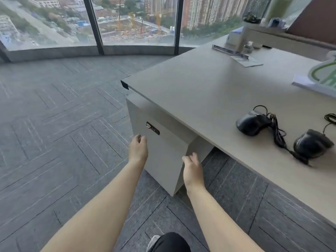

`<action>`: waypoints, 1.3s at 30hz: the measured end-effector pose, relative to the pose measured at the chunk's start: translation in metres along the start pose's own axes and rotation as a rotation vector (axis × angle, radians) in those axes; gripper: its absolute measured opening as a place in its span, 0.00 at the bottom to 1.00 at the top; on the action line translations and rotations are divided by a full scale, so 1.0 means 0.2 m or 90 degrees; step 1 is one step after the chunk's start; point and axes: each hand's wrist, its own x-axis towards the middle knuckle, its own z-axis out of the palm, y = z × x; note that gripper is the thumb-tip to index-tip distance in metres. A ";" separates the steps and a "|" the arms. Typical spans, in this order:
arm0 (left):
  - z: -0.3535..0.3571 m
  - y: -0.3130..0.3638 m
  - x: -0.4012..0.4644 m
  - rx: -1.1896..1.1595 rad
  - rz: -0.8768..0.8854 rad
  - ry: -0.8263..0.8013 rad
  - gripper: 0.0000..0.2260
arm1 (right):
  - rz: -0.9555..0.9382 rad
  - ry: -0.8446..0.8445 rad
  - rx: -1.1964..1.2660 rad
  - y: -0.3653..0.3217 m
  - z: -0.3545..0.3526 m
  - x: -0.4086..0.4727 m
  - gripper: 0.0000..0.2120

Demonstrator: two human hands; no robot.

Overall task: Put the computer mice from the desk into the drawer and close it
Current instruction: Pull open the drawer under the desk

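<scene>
We reach our empty, open left hand (138,150) and right hand (193,170) toward the shut drawer (160,153); both mice (251,124) wait on the desk (200,91).

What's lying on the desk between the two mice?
In the head view, a tangled black cable lies between the left mouse and the right mouse.

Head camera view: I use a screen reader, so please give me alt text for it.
Two bare hands, left hand and right hand, both empty, reach toward a closed grey drawer cabinet under a desk. Two black wired mice, far mouse and near mouse, lie on the desk.
</scene>
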 end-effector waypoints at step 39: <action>-0.82 -0.30 -0.17 -0.245 -0.171 0.212 0.04 | -0.044 -0.279 -0.274 0.39 0.34 -0.66 0.16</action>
